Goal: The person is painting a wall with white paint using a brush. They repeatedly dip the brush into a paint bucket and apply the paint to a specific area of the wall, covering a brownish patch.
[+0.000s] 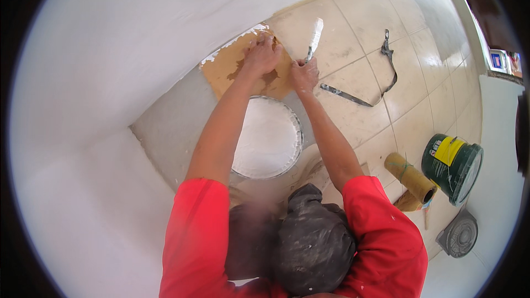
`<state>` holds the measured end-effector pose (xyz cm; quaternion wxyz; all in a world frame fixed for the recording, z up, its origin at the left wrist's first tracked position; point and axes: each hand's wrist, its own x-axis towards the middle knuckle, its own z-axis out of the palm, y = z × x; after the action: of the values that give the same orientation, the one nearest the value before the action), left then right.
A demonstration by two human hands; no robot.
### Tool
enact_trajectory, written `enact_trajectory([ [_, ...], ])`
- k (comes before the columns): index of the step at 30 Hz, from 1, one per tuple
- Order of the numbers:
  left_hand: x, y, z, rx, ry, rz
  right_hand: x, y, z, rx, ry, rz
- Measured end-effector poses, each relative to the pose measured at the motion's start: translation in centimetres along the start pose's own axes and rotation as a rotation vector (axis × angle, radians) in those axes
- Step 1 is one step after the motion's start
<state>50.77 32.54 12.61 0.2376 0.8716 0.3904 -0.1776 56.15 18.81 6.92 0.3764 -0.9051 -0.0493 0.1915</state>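
Note:
My left hand (263,55) is at the far right part of a brown cardboard-like sheet (225,66), fingers bent and seeming to grip it near its corner. The sheet lies against the foot of the white wall, with dark wet-looking patches and white paint along its wall-side edge. In my right hand (305,75) is a paintbrush (315,38), its white-coated bristles pointing up and away. That hand is beside the sheet's right edge; whether it also touches the sheet, I cannot tell. Between my forearms stands an open round bucket of white paint (266,138).
A black strap (394,74) lies curved on the tiled floor (359,19) to the right. Farther right are a brown cardboard roll (406,174), a green bucket (450,160) and a dark grey round-topped object (461,234). White walls (105,66) meet in a corner at left.

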Motion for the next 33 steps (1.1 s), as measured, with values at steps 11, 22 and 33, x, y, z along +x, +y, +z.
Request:
enact_trajectory([
  [11,-4.4,-3.1,-1.7,-0.145,0.097,0.208,1.4,1.0,-0.4,-0.032,0.093,-0.188],
  [22,-28.7,-22.4,2.7,-0.584,0.665,-0.371,-5.7,2.2,-15.7,-0.451,-0.342,-1.054],
  [33,-44.8,-19.6,16.4,-0.572,0.700,-0.747,-10.5,-5.3,-16.9,-1.055,-0.678,-1.740],
])
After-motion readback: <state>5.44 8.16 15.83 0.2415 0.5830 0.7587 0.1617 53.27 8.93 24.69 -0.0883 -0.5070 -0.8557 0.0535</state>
